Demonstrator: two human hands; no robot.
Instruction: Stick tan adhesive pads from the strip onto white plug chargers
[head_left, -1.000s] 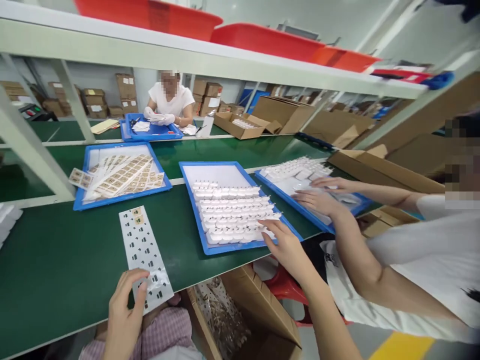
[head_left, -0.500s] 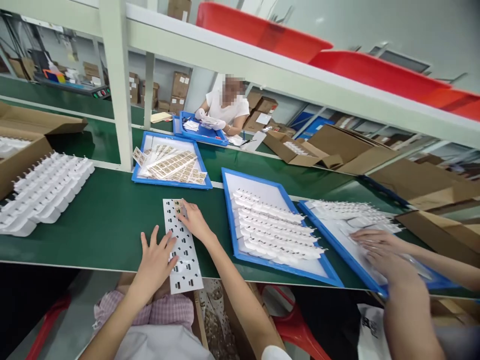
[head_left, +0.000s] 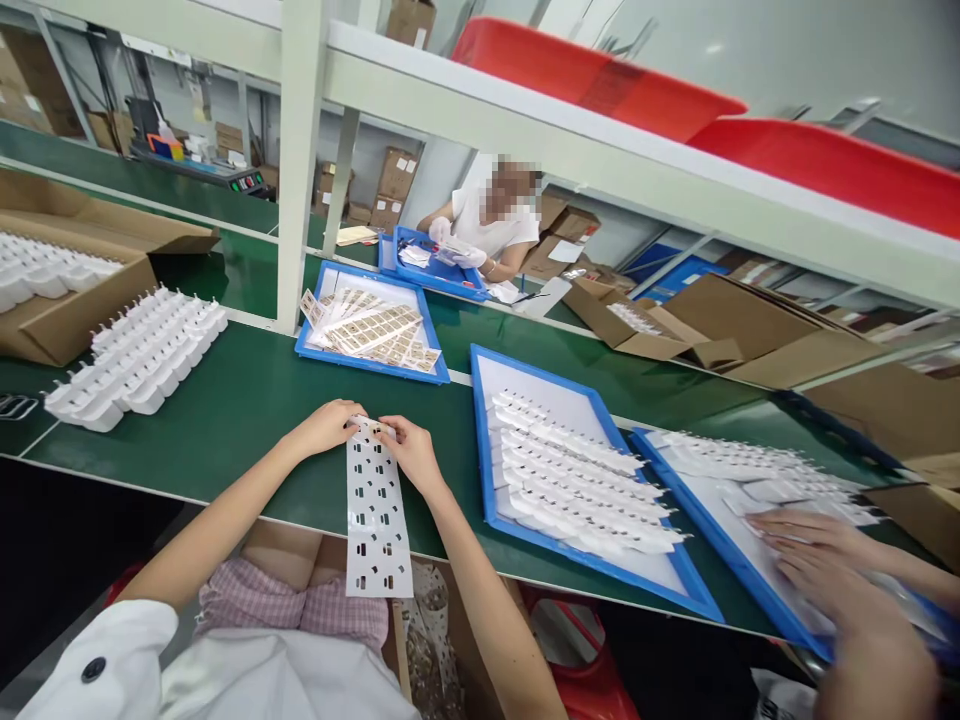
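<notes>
A long white backing sheet [head_left: 373,505] with dark cut-outs lies on the green bench and hangs over its front edge. My left hand [head_left: 328,425] and my right hand [head_left: 410,452] both pinch the sheet's far end, fingers curled. To the right sits a blue tray [head_left: 679,578] filled with rows of white chargers [head_left: 570,470]. Behind the sheet, another blue tray [head_left: 307,345] holds tan label sheets [head_left: 373,328].
A loose block of white chargers [head_left: 139,355] stands at the left beside an open cardboard box [head_left: 71,315]. A co-worker's hands [head_left: 814,560] work over a third blue tray [head_left: 742,575] at the right. Another person sits across the bench. Red bins rest on the shelf above.
The view has swung left. My right hand left the charger tray and came to the sheet's far end. My left hand moved up from the sheet's near end to pinch the far end too.
</notes>
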